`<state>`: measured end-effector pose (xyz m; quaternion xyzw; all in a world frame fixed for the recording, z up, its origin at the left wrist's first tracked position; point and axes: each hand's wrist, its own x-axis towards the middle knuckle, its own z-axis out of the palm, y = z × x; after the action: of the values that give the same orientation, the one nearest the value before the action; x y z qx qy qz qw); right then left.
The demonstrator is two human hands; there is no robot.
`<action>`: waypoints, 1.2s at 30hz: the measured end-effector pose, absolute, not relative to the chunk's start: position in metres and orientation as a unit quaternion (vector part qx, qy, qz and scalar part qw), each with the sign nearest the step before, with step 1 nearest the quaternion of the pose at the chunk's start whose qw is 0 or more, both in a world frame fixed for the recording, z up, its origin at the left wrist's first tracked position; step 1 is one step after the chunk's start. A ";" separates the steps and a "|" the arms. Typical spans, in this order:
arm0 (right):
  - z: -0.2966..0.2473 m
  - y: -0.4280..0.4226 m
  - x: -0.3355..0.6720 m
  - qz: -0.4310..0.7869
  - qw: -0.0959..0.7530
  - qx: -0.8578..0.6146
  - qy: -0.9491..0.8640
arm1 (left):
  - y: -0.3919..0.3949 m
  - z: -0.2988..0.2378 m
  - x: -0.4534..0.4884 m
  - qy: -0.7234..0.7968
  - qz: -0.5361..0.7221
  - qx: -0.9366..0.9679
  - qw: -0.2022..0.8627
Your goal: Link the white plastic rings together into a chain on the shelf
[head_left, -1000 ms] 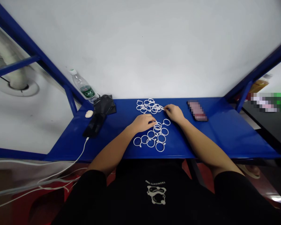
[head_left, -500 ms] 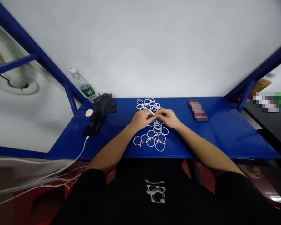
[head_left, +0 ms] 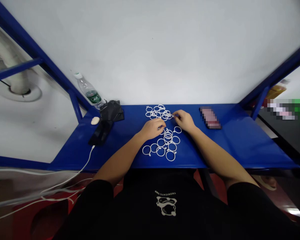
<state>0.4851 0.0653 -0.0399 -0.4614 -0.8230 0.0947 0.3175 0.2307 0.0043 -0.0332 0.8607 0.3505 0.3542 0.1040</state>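
Note:
White plastic rings with small tabs lie in two groups on a blue table. The far group (head_left: 157, 113) is overlapping. The near group (head_left: 161, 142) spreads toward the table's front edge. My right hand (head_left: 185, 120) is at the right end of the far group, its thumb and fingertips pinched on the edge of a white ring (head_left: 170, 116). My left hand (head_left: 152, 129) hovers between the groups with fingers curled together and nothing visible in them. Partly under its fingertips is another ring. A single ring (head_left: 177, 129) rests just below my right hand.
A phone (head_left: 210, 117) lies to the right on the blue table (head_left: 130, 156). At the left are a water bottle (head_left: 91, 93), a crumpled black bag (head_left: 112, 110), a white earbud case (head_left: 95, 120) and a dark device with a white cable (head_left: 88, 158). A white wall stands behind.
My hands have moved apart, and the white ring they held together now lies at the upper right of the near group. My right hand has moved up and right to the far group.

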 end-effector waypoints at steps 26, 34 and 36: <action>-0.022 0.050 0.480 0.023 0.467 -0.478 -0.743 | 0.004 -0.034 0.233 0.424 0.325 0.835 0.130; -0.013 0.019 0.456 0.110 0.433 -0.382 -0.809 | 0.001 -0.028 0.236 0.393 0.436 0.809 0.030; -0.011 0.013 0.450 0.129 0.430 -0.356 -0.820 | 0.000 -0.026 0.237 0.388 0.445 0.807 0.012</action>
<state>0.4500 0.0127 -0.0113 -0.3563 -0.8195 0.1294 0.4298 0.2367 -0.0001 -0.0265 0.8070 0.3881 0.4450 0.0117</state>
